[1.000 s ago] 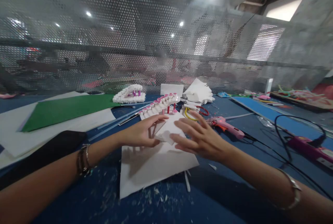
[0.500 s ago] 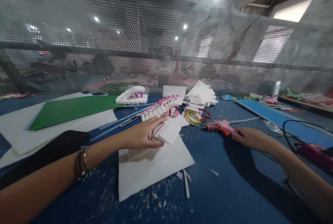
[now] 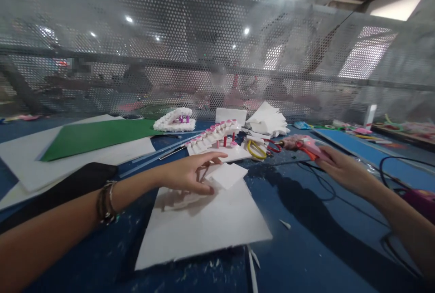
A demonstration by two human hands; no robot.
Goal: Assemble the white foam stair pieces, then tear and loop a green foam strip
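The left hand (image 3: 190, 173) curves around a small white piece (image 3: 229, 176), thumb and forefinger apart on either side; whether it pinches the piece cannot be told. That piece sits tilted above a larger white sheet (image 3: 210, 229) lying on the blue worktop (image 3: 292, 261). The right hand (image 3: 341, 170) is wrapped around the handle of a pink glue gun (image 3: 311, 147), raised off the worktop with its nozzle pointing left.

Just beyond the left hand stands a stepped white model (image 3: 212, 135) with pink discs and red posts. To its right lie looped handles, yellow (image 3: 250, 149) and red (image 3: 279, 147). Farther back sits a bumpy white model (image 3: 165, 126) with purple posts; left of it, a green sheet (image 3: 102, 139) overlaps white ones. A perforated screen (image 3: 190, 48) rises behind.
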